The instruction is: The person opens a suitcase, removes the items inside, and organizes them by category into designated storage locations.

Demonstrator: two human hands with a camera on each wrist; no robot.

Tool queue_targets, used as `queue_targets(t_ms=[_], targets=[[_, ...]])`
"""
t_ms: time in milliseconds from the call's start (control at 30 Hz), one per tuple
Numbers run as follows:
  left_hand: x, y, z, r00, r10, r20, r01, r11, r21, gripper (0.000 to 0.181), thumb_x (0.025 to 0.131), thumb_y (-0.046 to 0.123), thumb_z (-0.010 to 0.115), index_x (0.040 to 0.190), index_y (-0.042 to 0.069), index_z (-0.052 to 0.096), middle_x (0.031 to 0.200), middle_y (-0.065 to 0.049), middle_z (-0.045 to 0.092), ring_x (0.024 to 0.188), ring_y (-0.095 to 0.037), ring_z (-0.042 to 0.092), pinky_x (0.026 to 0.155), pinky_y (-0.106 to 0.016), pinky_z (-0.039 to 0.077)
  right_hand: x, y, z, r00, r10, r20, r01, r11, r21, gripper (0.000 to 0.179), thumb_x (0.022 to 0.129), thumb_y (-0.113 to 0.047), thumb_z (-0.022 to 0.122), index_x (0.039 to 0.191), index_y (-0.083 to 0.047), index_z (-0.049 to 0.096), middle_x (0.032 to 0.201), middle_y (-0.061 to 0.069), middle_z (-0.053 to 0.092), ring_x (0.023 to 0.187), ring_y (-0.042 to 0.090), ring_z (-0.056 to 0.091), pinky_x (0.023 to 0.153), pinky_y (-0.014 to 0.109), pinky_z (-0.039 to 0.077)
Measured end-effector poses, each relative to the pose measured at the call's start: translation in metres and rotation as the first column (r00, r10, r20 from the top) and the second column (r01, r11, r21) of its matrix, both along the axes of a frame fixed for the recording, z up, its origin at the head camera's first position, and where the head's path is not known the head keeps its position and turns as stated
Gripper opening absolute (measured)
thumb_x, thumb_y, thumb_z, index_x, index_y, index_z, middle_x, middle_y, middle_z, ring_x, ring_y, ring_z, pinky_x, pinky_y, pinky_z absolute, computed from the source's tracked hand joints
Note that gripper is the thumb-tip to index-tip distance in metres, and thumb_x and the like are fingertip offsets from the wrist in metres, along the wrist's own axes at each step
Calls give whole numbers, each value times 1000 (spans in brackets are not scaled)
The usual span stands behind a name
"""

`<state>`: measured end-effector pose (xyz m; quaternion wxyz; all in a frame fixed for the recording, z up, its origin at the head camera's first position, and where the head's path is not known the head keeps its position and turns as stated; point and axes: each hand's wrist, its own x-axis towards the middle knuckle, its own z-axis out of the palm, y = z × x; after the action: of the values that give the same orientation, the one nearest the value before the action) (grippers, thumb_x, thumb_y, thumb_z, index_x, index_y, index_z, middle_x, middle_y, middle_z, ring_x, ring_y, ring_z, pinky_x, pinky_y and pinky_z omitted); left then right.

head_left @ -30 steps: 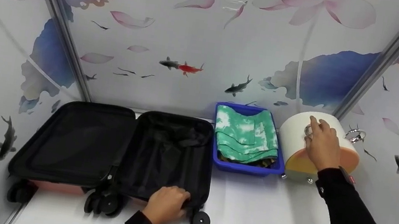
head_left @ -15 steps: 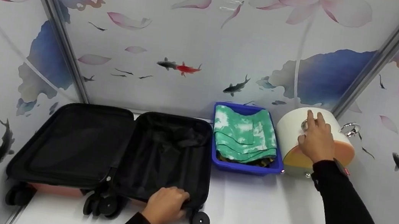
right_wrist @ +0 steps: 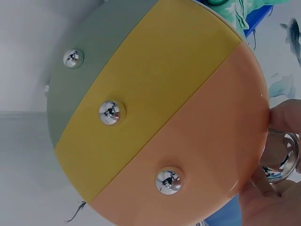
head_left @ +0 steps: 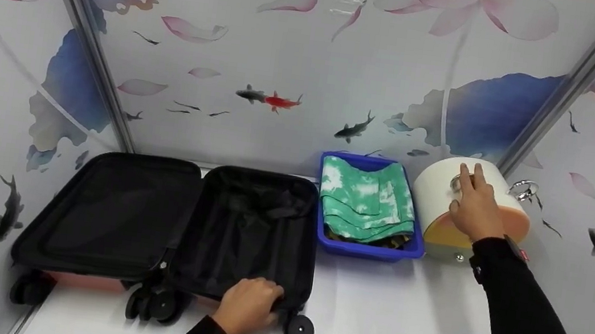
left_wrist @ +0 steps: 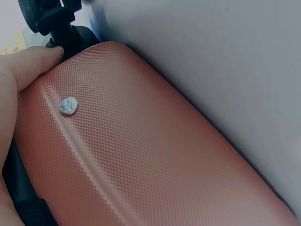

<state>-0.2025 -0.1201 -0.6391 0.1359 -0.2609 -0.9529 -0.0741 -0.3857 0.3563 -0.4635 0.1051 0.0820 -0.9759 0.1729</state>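
Observation:
My left hand (head_left: 247,307) grips the front edge of the right half of an open suitcase (head_left: 249,229), black inside. In the left wrist view its pinkish-red shell (left_wrist: 155,146) shows, with my thumb against the corner near a wheel. My right hand (head_left: 476,208) rests on a white drum-shaped box (head_left: 432,190), two fingers stretched over the top beside a chrome ring (head_left: 455,183). In the right wrist view the box's round face (right_wrist: 155,108) has green, yellow and orange bands with chrome knobs; my fingers touch its far rim. Part of the ring is hidden.
A blue bin (head_left: 372,251) with folded green-and-white cloth (head_left: 367,202) stands between suitcase and box. The suitcase's left half (head_left: 113,212) lies open near the left wall. Black wheels (head_left: 299,331) stick out in front. Printed wall panels (head_left: 299,64) enclose the back and sides.
The drum-shaped box has shifted slightly back and towards the blue bin with my right hand on it. My right fingers have straightened near the ring. The left hand has stayed on the suitcase.

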Motion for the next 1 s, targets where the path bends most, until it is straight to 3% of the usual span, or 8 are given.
queue_targets(t_ms=[233, 467, 600, 700, 800, 900, 1000], targets=[[1, -1, 0, 1000, 1, -5, -1, 1000, 0, 25, 77, 32, 94, 92, 20, 78, 87, 6, 78, 79, -18, 74, 66, -39, 60, -4, -9, 0, 999, -25, 24, 25, 1000, -15, 89, 101, -3, 57, 176, 0, 9, 179, 39, 0, 144, 73, 29, 102, 78, 46], [1, 0, 1, 1000, 14, 2, -14, 1000, -19, 26, 80, 36, 94, 94, 20, 79, 89, 6, 78, 81, -20, 74, 68, -41, 61, -1, -8, -10, 998, -6, -60, 0, 995, -97, 84, 101, -1, 54, 175, 1, 15, 180, 39, 2, 139, 72, 31, 106, 80, 38], [1, 1, 1, 1000, 11, -4, -11, 1000, -19, 26, 79, 36, 94, 94, 20, 79, 88, 6, 78, 81, -20, 74, 67, -41, 61, 6, -8, -15, 992, -41, -120, 22, 988, -152, 79, 101, -3, 54, 173, 2, 23, 180, 37, 7, 139, 72, 34, 110, 80, 35], [1, 2, 1, 1000, 7, 0, -7, 1000, -24, 26, 79, 36, 94, 94, 21, 79, 89, 6, 78, 81, -19, 74, 68, -40, 61, 12, -15, -22, 966, -107, -234, 61, 979, -196, 68, 101, -3, 56, 167, 4, 39, 178, 34, 24, 141, 69, 41, 112, 78, 39], [0, 2, 0, 1000, -2, 9, 3, 1000, -27, 26, 80, 37, 93, 94, 21, 79, 89, 6, 78, 81, -19, 74, 67, -40, 61, 20, -27, -31, 919, -150, -364, 78, 975, -206, 55, 101, -2, 61, 156, 4, 55, 167, 30, 47, 136, 62, 52, 108, 74, 46], [-2, 0, 0, 1000, -9, 25, 10, 1000, -28, 26, 82, 39, 92, 94, 21, 78, 88, 6, 77, 80, -19, 73, 67, -40, 60, 30, -42, -38, 883, -109, -456, 42, 987, -156, 44, 100, -2, 65, 144, 3, 66, 146, 27, 65, 124, 54, 62, 101, 68, 52], [-4, -3, 2, 998, -20, 53, 21, 1000, -21, 28, 86, 46, 89, 96, 22, 78, 88, 6, 76, 80, -18, 73, 68, -40, 60, 40, -58, -44, 863, -21, -506, -42, 993, -114, 30, 98, 1, 68, 127, 4, 74, 126, 26, 74, 112, 50, 68, 98, 62, 54]])
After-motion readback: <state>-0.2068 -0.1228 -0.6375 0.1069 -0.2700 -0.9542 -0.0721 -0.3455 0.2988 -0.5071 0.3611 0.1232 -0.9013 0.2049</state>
